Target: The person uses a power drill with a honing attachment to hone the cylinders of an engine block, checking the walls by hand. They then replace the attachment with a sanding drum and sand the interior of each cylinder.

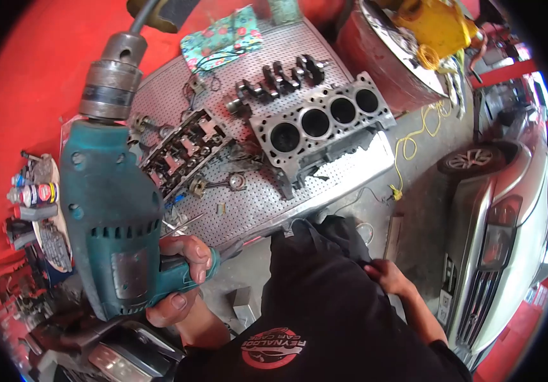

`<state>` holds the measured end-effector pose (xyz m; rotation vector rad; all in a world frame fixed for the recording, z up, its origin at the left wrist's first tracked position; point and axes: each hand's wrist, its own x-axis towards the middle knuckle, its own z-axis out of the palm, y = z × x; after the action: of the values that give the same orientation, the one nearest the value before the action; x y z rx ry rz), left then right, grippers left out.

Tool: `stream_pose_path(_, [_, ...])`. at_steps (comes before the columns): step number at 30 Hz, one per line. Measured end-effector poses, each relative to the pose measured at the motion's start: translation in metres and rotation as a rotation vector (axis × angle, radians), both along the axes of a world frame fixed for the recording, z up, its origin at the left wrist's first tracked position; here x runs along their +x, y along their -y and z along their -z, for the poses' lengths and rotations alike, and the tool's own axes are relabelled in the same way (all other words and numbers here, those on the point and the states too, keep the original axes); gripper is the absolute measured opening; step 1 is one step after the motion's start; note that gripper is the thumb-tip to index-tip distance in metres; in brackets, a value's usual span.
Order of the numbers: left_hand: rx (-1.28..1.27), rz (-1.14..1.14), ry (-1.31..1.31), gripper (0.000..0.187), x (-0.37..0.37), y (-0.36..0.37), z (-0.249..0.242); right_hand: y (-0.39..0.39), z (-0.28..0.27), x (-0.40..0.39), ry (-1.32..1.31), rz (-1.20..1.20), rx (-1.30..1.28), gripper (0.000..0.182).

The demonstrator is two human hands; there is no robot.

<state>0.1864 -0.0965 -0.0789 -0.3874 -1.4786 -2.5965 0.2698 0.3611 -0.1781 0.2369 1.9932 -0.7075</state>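
My left hand (188, 280) is wrapped round the handle of a teal power drill (115, 223), held up large and close on the left. The drill's metal chuck (111, 83) points up, with a shaft in it running out of the top edge. Down at my right side, my right hand (387, 277) is closed at the edge of my black shirt (350, 305), its fingertips partly hidden. Beyond the drill, an engine block (312, 149) with several round bores lies on a perforated metal table (239, 219), beside a crankshaft (280, 79) and a cylinder head (185, 149).
Connecting rods (220, 183) and a flowered cloth (223, 39) are on the table. A drum (375, 60) with a yellow container (433, 28) stands behind it. A yellow cord (407, 143) lies on the floor. A silver car (509, 254) is at the right, bottles (37, 193) at the left.
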Motion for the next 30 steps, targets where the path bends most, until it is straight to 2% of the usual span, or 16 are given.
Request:
stream_pose_path(1, [-0.002, -0.004, -0.03, 0.07, 0.0, 0.007, 0.001, -0.001, -0.002, -0.004, 0.044, -0.021, 0.016, 0.045])
stream_pose_path(4, [-0.082, 0.007, -0.11, 0.069, -0.001, 0.032, -0.003, 0.007, 0.005, -0.003, -0.088, -0.25, 0.096, 0.042])
stream_pose_path(5, [-0.053, 0.033, -0.136, 0.068, -0.005, 0.033, -0.004, 0.008, 0.011, -0.008, -0.146, -0.372, 0.12, 0.036])
stream_pose_path(7, [0.013, 0.018, -0.141, 0.068, -0.004, 0.032, -0.006, 0.033, -0.007, -0.051, -0.285, -0.542, 0.289, 0.034])
stream_pose_path(8, [0.051, -0.026, -0.12, 0.068, 0.002, 0.029, -0.005, 0.043, -0.012, -0.075, -0.558, -0.475, 0.292, 0.041])
stream_pose_path(9, [0.039, -0.042, -0.092, 0.069, 0.005, 0.032, -0.005, 0.044, -0.004, -0.104, -0.713, -0.52, 0.307, 0.042])
stream_pose_path(12, [0.006, -0.065, -0.064, 0.071, 0.012, 0.029, -0.004, 0.082, -0.015, -0.201, -0.944, -0.636, 0.448, 0.051])
stream_pose_path(14, [0.02, -0.081, -0.079, 0.073, 0.02, 0.019, -0.002, 0.091, 0.01, -0.256, -1.211, -0.77, 0.465, 0.056])
stream_pose_path(16, [0.045, -0.069, -0.098, 0.072, 0.024, 0.003, 0.001, 0.108, 0.018, -0.298, -0.993, -1.0, 0.555, 0.052])
stream_pose_path(20, [0.075, 0.036, -0.051, 0.071, 0.046, -0.009, 0.011, 0.121, 0.046, -0.334, -0.898, -1.422, 0.713, 0.048])
stream_pose_path(22, [0.1, 0.047, -0.002, 0.072, 0.057, -0.017, 0.011, 0.119, 0.055, -0.339, -0.939, -1.571, 0.771, 0.048])
stream_pose_path(23, [0.094, 0.079, -0.002, 0.073, 0.059, -0.014, 0.013, 0.11, 0.063, -0.34, -1.062, -1.592, 0.735, 0.037])
stream_pose_path(24, [0.087, 0.111, -0.002, 0.073, 0.061, -0.01, 0.015, 0.114, 0.056, -0.344, -0.98, -1.614, 0.729, 0.037])
stream_pose_path(27, [0.11, -0.075, 0.092, 0.072, 0.085, -0.024, 0.011, 0.128, 0.023, -0.344, -0.77, -1.69, 0.739, 0.037])
stream_pose_path(30, [0.106, -0.154, 0.121, 0.07, 0.09, -0.033, 0.007, 0.117, 0.026, -0.346, -0.851, -1.714, 0.729, 0.037])
